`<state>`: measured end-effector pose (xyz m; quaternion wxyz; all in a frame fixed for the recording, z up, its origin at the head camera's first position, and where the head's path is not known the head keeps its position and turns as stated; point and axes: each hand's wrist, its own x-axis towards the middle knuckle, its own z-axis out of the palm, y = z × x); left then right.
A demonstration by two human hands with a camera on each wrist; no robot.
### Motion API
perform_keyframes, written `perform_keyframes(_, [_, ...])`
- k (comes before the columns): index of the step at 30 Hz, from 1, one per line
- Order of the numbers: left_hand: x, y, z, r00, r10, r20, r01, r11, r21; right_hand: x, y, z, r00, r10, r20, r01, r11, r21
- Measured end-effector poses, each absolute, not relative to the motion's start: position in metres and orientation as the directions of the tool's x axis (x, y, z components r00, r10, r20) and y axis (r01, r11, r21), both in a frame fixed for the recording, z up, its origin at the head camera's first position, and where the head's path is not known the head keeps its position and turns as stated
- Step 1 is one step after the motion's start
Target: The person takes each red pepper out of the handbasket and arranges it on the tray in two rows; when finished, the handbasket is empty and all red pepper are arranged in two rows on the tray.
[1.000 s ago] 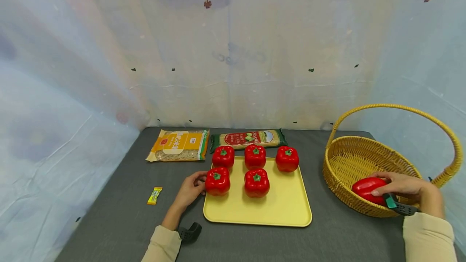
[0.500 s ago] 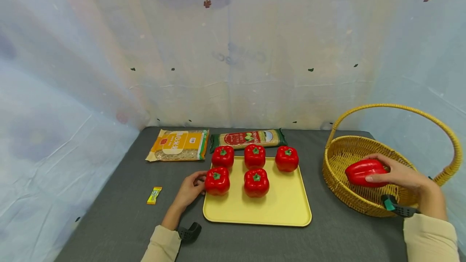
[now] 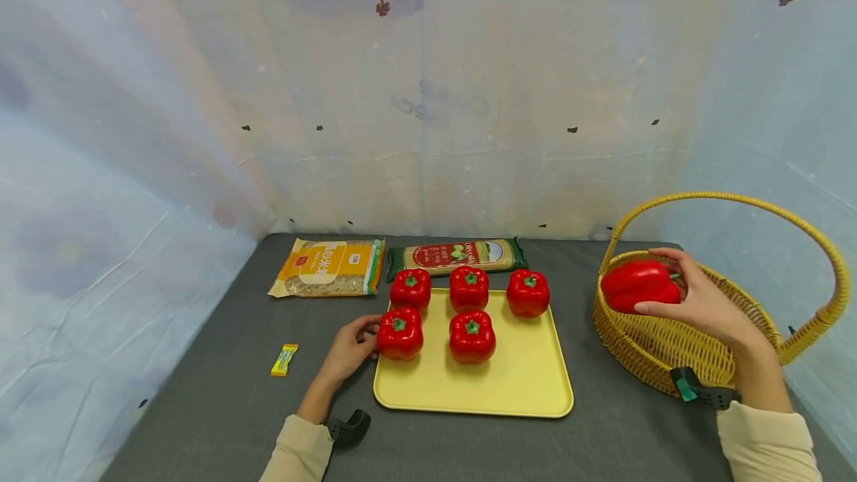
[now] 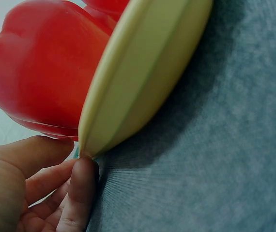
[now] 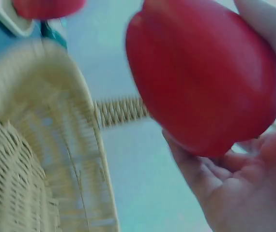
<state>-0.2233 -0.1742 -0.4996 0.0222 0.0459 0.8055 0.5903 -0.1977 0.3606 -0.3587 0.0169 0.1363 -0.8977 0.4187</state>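
My right hand grips a glossy red bell pepper with a green stem, holding it on its side above the left part of the yellow wicker basket. In the right wrist view the pepper sits between thumb and fingers, apart from the basket rim. At the left edge of the yellow tray, my left hand pinches the rim, beside the front-left bell pepper. The left wrist view has the tray rim between the fingertips. Several upright red peppers stand in two rows on the tray.
Behind the tray lies a green pasta packet, with an orange grain bag to its left. A small yellow wrapped packet lies left of my left hand. The basket's tall handle arches up beside my right hand.
My right hand has lifted the bell pepper from inside the basket and carried it up and to the left. My left hand and the tray have stayed in place.
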Motion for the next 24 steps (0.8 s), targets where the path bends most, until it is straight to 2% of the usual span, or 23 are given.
perform_keyframes(11, [-0.223,-0.174,-0.499,-0.994,0.107,0.019,0.051,0.311,0.949,-0.195,0.303,-0.378,-0.903,-0.26,0.341,-0.423,0.675,-0.605])
perform_keyframes(24, [-0.224,-0.174,-0.499,-0.993,0.119,0.029,0.064,0.311,0.948,-0.197,0.264,-0.42,-0.827,-0.383,0.411,-0.552,0.693,-0.464])
